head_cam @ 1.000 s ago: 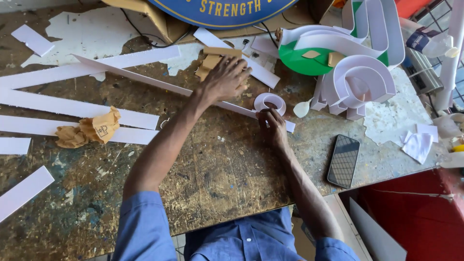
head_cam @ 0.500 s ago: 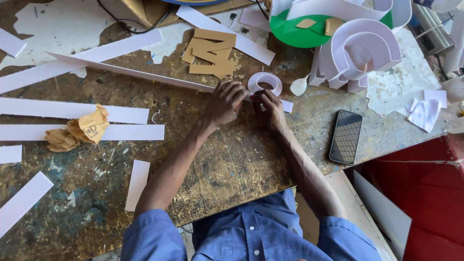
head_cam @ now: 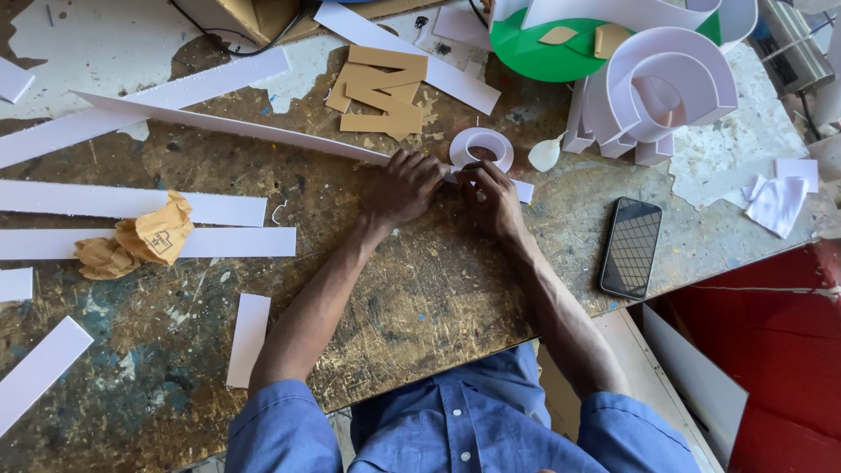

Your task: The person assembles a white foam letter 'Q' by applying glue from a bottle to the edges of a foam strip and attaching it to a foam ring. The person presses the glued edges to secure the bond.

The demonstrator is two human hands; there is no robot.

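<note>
Head view looks straight down on a long white strip (head_cam: 236,125) that lies slanted across the desk (head_cam: 420,307), running from the upper left down to the middle, where both hands meet on it. At that near end the left hand (head_cam: 405,186) lies over the strip with its fingers (head_cam: 429,168) curled and pressed down on it, holding it to the desk. Just beside it, the right hand (head_cam: 492,200) pinches the same end with narrow, bent fingers (head_cam: 473,186); the strip's short tail (head_cam: 523,190) pokes out past this hand. A small white curled ring piece (head_cam: 481,147) sits touching the fingertips on the far side, and a pale leaf-shaped scrap (head_cam: 545,154) lies near it.

Beyond the hands, a stack of tan cardboard cut-outs (head_cam: 381,90) rests on the desk. To the upper right stand white channel letters (head_cam: 657,92), partly over a green round board (head_cam: 534,52). A black phone (head_cam: 630,247) lies face up to the right of the right forearm, near the desk's edge, with a crumpled white scrap (head_cam: 778,201) farther right. On the left lie several flat white strips (head_cam: 131,203) in rows, a crumpled brown paper wad (head_cam: 136,238) lying across two of them, and a short white piece (head_cam: 249,339) near the left elbow. Both sleeves are blue.
</note>
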